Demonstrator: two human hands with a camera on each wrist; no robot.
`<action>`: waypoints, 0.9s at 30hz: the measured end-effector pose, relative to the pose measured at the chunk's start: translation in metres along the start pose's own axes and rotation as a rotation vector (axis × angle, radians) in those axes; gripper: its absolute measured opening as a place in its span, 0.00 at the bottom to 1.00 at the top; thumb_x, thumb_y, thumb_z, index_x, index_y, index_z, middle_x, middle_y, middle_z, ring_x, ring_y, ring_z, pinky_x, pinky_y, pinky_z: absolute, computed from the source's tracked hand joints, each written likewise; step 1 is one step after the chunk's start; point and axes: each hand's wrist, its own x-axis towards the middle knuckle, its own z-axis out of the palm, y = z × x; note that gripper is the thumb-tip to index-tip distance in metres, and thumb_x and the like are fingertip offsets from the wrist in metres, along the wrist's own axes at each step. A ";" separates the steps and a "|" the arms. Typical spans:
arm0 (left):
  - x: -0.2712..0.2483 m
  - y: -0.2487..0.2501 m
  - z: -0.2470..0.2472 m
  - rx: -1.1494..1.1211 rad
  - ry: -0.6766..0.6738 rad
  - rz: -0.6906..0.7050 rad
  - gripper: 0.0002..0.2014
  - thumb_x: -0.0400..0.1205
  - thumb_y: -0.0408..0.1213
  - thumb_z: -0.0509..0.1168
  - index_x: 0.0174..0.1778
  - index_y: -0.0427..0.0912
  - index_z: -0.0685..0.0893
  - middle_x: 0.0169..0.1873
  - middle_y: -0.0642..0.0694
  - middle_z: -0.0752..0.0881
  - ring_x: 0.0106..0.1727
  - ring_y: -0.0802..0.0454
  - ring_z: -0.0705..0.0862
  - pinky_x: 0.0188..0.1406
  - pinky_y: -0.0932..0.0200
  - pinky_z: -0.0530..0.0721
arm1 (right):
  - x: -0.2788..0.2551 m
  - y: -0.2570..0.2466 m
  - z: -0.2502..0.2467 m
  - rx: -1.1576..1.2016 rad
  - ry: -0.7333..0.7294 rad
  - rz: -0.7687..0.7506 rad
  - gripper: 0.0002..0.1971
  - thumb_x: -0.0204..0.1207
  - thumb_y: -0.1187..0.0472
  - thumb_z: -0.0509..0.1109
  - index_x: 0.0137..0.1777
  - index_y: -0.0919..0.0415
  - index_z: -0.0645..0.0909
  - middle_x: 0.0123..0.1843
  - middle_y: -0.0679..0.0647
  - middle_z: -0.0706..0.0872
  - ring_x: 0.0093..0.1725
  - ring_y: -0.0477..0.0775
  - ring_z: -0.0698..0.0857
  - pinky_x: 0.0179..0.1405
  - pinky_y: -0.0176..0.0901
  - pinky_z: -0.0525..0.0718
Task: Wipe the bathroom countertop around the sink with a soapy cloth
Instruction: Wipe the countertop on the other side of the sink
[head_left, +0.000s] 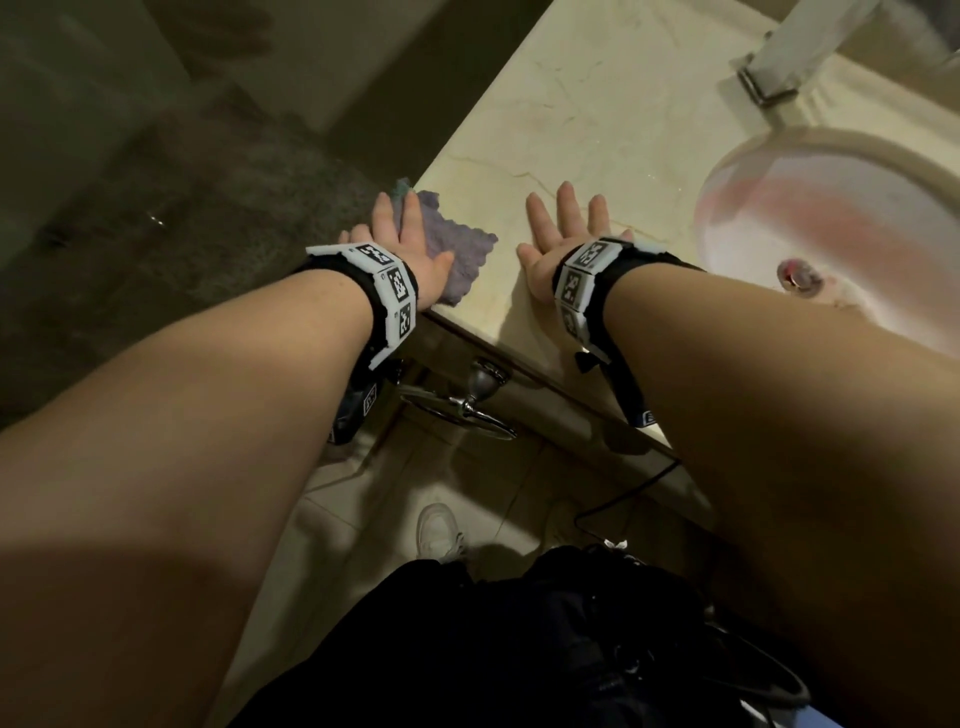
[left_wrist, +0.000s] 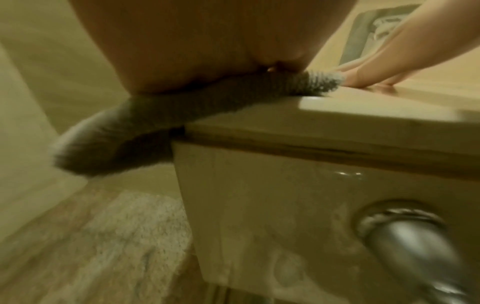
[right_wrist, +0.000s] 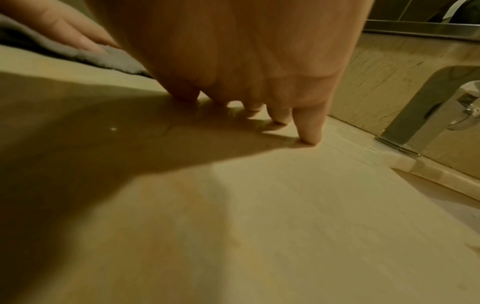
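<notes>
The left hand (head_left: 410, 244) pressed flat-fingered on the soft, limp cloth (head_left: 457, 249) overhanging the countertop (head_left: 597, 130) corner, best controlled by palm pressure, while the right hand (head_left: 563, 234) rested splayed, holding nothing.

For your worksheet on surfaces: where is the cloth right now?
In the head view, the purple cloth lies under the left hand at the countertop's left front corner, partly overhanging its edge.

Cloth (head_left: 451, 248) on countertop (head_left: 587, 130) (sink (head_left: 831, 249) right).

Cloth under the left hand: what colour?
Greyish purple cloth, with a teal patch at its far corner. Shows best in the head view.
</notes>
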 end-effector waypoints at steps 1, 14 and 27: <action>0.005 0.002 -0.001 0.002 0.007 0.004 0.37 0.85 0.53 0.52 0.84 0.44 0.41 0.84 0.38 0.45 0.80 0.34 0.58 0.80 0.42 0.51 | 0.001 -0.001 0.000 0.009 0.000 0.003 0.29 0.83 0.41 0.38 0.81 0.38 0.32 0.85 0.46 0.31 0.84 0.59 0.34 0.81 0.66 0.40; 0.042 0.026 -0.003 0.046 0.072 0.118 0.37 0.85 0.53 0.52 0.84 0.42 0.43 0.83 0.35 0.47 0.82 0.33 0.54 0.81 0.38 0.49 | 0.008 0.001 0.002 0.018 0.000 0.016 0.29 0.83 0.41 0.39 0.81 0.37 0.31 0.84 0.45 0.30 0.84 0.60 0.33 0.80 0.68 0.39; -0.002 0.007 0.009 0.196 0.080 0.169 0.36 0.85 0.57 0.46 0.84 0.44 0.42 0.84 0.39 0.41 0.84 0.33 0.42 0.81 0.38 0.42 | 0.008 0.003 0.000 -0.033 0.017 -0.003 0.30 0.81 0.38 0.37 0.81 0.37 0.33 0.85 0.46 0.33 0.85 0.61 0.36 0.82 0.67 0.42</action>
